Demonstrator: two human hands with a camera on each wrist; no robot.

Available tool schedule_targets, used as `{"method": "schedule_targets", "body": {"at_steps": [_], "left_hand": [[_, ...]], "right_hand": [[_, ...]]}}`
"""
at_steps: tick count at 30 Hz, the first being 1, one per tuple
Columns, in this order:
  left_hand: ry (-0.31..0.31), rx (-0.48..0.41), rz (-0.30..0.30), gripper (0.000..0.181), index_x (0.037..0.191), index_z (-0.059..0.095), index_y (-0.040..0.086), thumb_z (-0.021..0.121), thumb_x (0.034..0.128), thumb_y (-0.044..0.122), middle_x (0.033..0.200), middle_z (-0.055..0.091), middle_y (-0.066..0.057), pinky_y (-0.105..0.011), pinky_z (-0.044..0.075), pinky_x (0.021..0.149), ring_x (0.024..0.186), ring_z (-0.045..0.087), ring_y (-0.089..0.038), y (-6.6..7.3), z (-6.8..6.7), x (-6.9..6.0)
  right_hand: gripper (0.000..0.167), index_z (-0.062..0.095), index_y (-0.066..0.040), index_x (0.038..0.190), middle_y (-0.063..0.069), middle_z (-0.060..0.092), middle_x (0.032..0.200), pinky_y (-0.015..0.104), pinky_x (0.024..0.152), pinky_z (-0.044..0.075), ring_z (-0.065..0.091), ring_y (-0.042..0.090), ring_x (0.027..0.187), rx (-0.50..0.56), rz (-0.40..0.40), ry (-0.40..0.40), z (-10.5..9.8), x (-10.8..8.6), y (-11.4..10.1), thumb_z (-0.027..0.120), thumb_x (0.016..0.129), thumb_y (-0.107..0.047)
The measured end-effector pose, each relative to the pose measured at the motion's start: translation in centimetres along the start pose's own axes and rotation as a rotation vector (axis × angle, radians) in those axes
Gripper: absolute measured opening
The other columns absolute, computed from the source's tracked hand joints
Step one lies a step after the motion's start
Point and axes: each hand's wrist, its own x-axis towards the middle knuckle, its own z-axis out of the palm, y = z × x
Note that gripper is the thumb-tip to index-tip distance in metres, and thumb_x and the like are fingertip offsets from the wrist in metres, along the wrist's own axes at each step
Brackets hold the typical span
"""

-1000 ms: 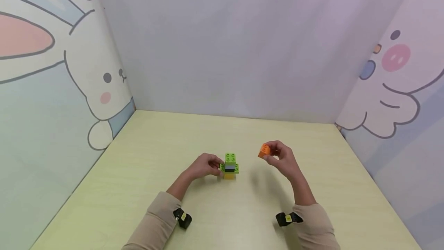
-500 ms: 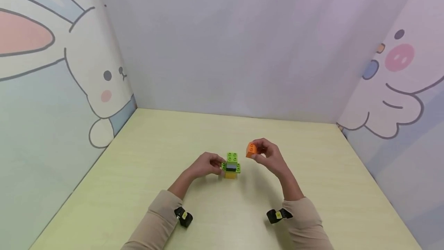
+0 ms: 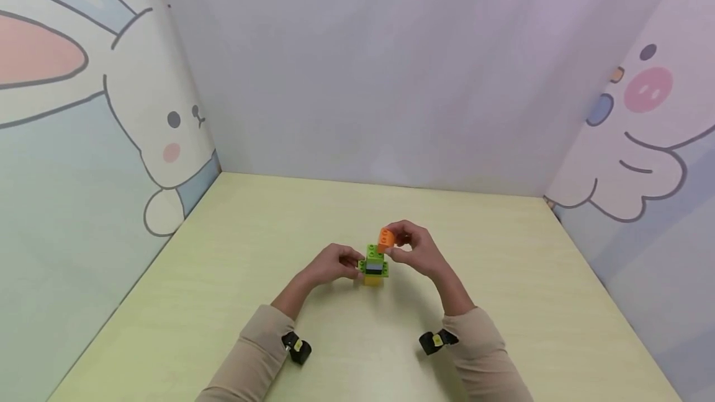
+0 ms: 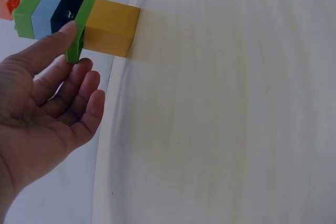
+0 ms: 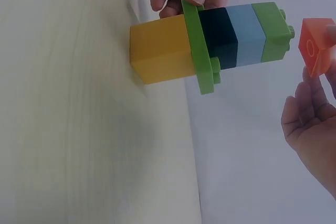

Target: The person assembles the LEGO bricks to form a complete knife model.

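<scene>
A block tower (image 3: 373, 268) stands upright on the table. Its yellow base (image 5: 163, 48) carries a wider flat green plate (image 5: 198, 45), then black, light blue and green blocks (image 5: 272, 31), with studs on top. My left hand (image 3: 331, 265) pinches the left edge of the green plate, its thumb on the upper face. Between thumb and fingers of my right hand (image 3: 416, 250) is an orange brick (image 3: 385, 239), held just above the tower's top. In the right wrist view a small gap separates this brick from the top studs.
The pale yellow table (image 3: 279, 216) ends at a grey back wall (image 3: 363, 79). Side walls bear a cartoon rabbit (image 3: 151, 98) and a cartoon pig (image 3: 642, 116). Each sleeve has a black wrist camera (image 3: 438, 341) on it.
My right hand has moved left with the orange brick, from well right of the tower to over its top. The left hand keeps its grip on the green plate.
</scene>
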Motion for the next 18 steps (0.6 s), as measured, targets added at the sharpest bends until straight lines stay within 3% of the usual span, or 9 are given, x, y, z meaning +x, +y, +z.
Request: {"method": "schedule_targets", "body": {"at_steps": [8, 18], "left_hand": [[0.0, 0.004, 0.019, 0.032, 0.104, 0.067, -0.002, 0.077, 0.0757, 0.008, 0.089, 0.065, -0.005, -0.029, 0.05, 0.068, 0.078, 0.06, -0.017, -0.21, 0.19, 0.02], [-0.004, 0.036, 0.007, 0.028, 0.103, 0.068, 0.001, 0.075, 0.077, 0.007, 0.089, 0.066, -0.001, -0.029, 0.05, 0.069, 0.078, 0.06, -0.015, -0.16, 0.21, 0.15]], "right_hand": [[0.025, 0.06, 0.009, 0.103, 0.017, 0.06, 0.096, 0.045, 0.075, 0.042, 0.048, 0.048, 0.087, -0.015, 0.039, -0.044, 0.58, 0.3, -0.13, 0.067, 0.079, 0.006], [0.025, 0.062, 0.007, 0.104, 0.015, 0.061, 0.095, 0.048, 0.075, 0.042, 0.048, 0.032, 0.084, -0.08, 0.012, -0.043, 1.0, 0.34, -0.15, 0.067, 0.079, 0.006]]}}
